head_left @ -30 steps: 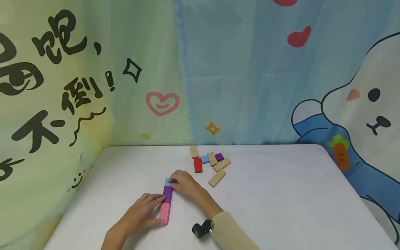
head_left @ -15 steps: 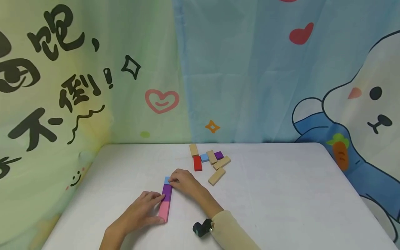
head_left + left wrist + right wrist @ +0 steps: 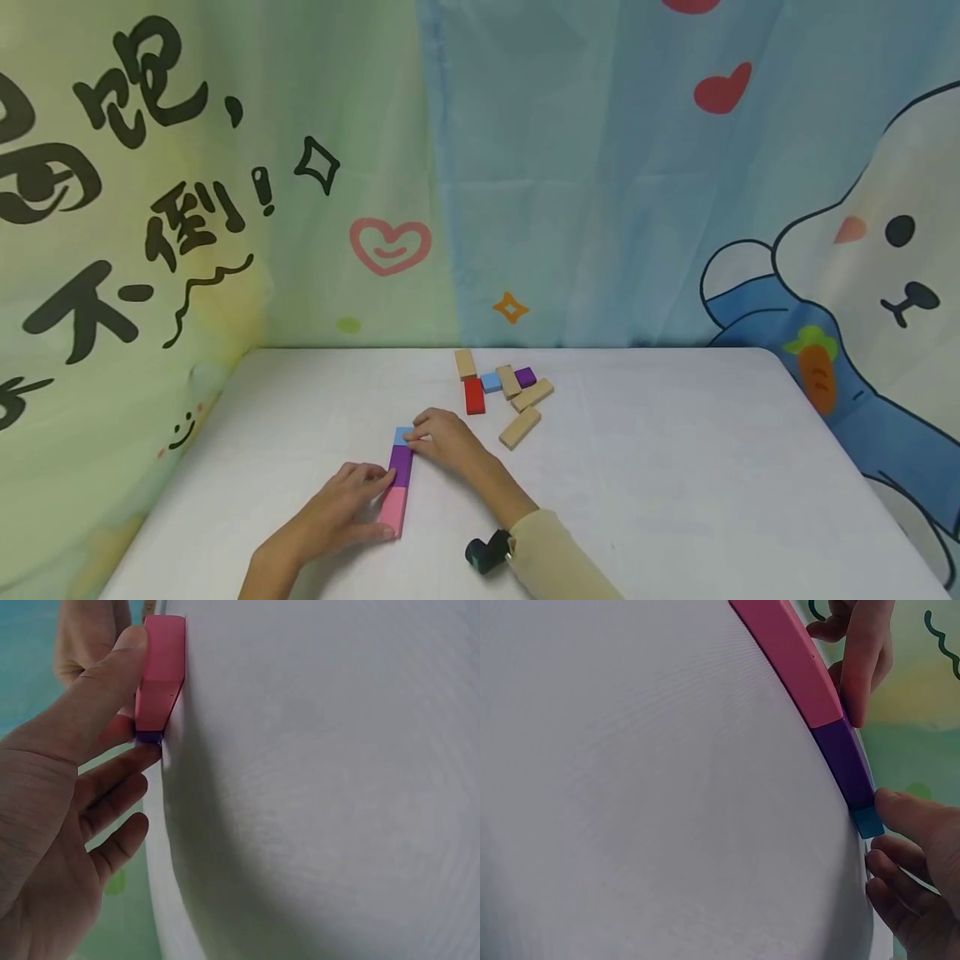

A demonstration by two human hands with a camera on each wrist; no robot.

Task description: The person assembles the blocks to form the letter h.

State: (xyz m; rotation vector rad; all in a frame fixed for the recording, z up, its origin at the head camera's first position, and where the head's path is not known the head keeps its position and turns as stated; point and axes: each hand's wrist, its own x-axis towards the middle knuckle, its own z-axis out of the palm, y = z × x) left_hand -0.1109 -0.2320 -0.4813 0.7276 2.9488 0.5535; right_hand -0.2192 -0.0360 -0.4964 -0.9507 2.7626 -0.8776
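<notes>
A pink block, a purple block and a light blue block lie end to end in a straight row on the white table. My left hand holds the pink block from the left, its thumb at the near end and its index finger by the purple block. At the far end of the row, my right hand pinches the blue block; in the right wrist view its thumb touches near the blue block's seam with the purple one. The fingers' exact contact on the far side is partly hidden.
Farther back lies a loose group: several plain wooden blocks, a red block, another blue block and another purple block. A black wrist camera sticks out from the right sleeve. A printed curtain hangs behind the table.
The head view shifts slightly. Both hands stay at the row, with the right fingers only slightly changed on the blue block; the blocks keep their places.
</notes>
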